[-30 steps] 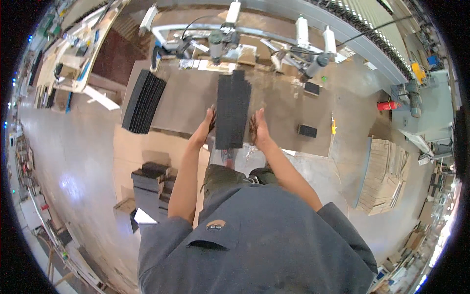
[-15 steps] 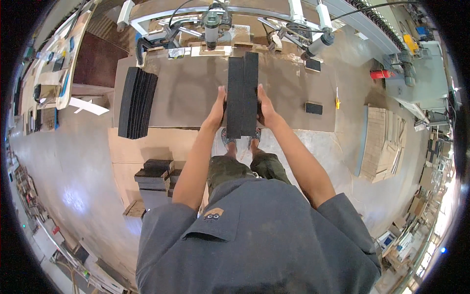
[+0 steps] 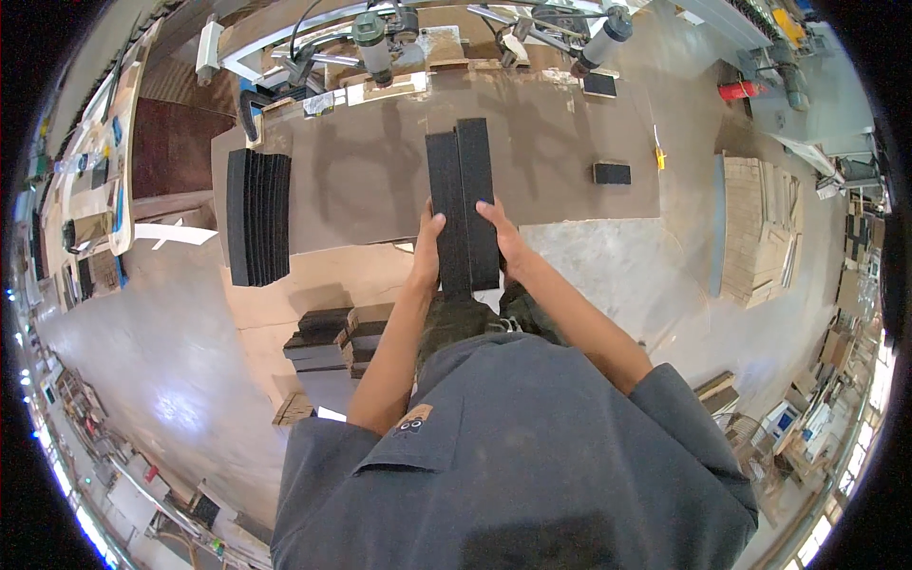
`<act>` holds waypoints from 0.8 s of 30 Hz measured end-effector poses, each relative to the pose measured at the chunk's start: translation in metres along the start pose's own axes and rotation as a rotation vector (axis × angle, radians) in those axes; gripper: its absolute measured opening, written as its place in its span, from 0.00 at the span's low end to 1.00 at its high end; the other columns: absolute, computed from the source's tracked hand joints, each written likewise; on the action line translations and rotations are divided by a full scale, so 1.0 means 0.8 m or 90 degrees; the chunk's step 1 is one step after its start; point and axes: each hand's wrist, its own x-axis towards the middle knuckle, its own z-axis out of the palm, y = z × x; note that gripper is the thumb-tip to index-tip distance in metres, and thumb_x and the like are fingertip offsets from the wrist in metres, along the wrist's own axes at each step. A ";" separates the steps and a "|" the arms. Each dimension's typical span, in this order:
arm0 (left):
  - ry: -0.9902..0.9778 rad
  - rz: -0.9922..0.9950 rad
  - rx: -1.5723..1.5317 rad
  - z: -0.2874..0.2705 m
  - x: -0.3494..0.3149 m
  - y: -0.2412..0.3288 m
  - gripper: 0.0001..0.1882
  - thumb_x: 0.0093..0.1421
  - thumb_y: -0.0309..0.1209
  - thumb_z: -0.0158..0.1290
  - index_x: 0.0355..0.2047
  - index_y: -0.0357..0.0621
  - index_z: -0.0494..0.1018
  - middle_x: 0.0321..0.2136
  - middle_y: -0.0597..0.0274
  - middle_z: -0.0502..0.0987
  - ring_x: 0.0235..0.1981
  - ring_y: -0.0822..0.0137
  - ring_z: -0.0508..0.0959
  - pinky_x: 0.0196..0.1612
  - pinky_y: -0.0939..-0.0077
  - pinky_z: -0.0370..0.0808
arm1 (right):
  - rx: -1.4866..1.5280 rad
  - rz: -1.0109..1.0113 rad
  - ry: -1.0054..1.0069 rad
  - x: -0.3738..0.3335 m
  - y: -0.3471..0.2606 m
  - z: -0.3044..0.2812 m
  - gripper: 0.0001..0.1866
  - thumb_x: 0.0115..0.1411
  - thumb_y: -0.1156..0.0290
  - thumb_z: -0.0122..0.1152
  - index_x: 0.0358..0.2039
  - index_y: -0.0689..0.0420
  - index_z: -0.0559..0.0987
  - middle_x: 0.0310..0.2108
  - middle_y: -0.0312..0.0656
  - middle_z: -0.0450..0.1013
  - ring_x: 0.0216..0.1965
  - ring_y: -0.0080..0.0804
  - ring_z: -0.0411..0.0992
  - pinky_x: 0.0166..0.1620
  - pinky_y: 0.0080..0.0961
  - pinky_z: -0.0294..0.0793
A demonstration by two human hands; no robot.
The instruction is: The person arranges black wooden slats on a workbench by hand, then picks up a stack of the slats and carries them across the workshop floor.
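Observation:
Two long black boards (image 3: 465,209), or narrow stacks of them, lie lengthwise side by side between my hands, their far ends slightly uneven. My left hand (image 3: 428,249) is wrapped round the left side, thumb up near the edge. From the right side my right hand (image 3: 503,237) grips them, its thumb lying over the top face. The fingers underneath are hidden. The boards are held above the near edge of a brown worktable (image 3: 370,180). At the table's left end a row of similar black strips (image 3: 258,218) stands packed together.
Clamp-like machine heads on a frame (image 3: 372,47) line the table's far side. Small black blocks (image 3: 613,174) lie at its right. Stacked black pieces (image 3: 323,342) stand on the floor at left, a pile of wooden boards (image 3: 755,228) at right, near a red cylinder (image 3: 739,90).
Both hands have drawn the black boards nearer my body. The right thumb now rests over the top face instead of along the side. The whole view has shifted a little.

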 end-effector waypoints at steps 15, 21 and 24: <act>-0.040 -0.168 0.280 -0.054 -0.036 0.013 0.58 0.64 0.54 0.60 0.82 0.44 0.40 0.79 0.50 0.51 0.80 0.54 0.48 0.79 0.58 0.45 | -0.148 0.040 0.051 -0.045 0.032 -0.050 0.65 0.56 0.52 0.79 0.80 0.58 0.44 0.75 0.49 0.57 0.72 0.43 0.61 0.73 0.42 0.61; -0.153 -0.229 0.320 -0.079 -0.039 0.002 0.67 0.51 0.52 0.70 0.81 0.42 0.43 0.78 0.50 0.54 0.79 0.54 0.51 0.79 0.59 0.47 | -0.132 0.171 0.007 -0.070 0.017 -0.053 0.73 0.54 0.54 0.81 0.81 0.60 0.32 0.77 0.56 0.51 0.76 0.47 0.54 0.77 0.41 0.52; -0.148 -0.254 0.321 -0.064 -0.042 -0.003 0.65 0.51 0.50 0.71 0.80 0.40 0.45 0.75 0.51 0.58 0.77 0.55 0.55 0.78 0.60 0.51 | -0.140 0.076 0.030 -0.068 0.055 -0.090 0.74 0.53 0.55 0.82 0.80 0.63 0.32 0.78 0.57 0.50 0.77 0.47 0.52 0.77 0.40 0.51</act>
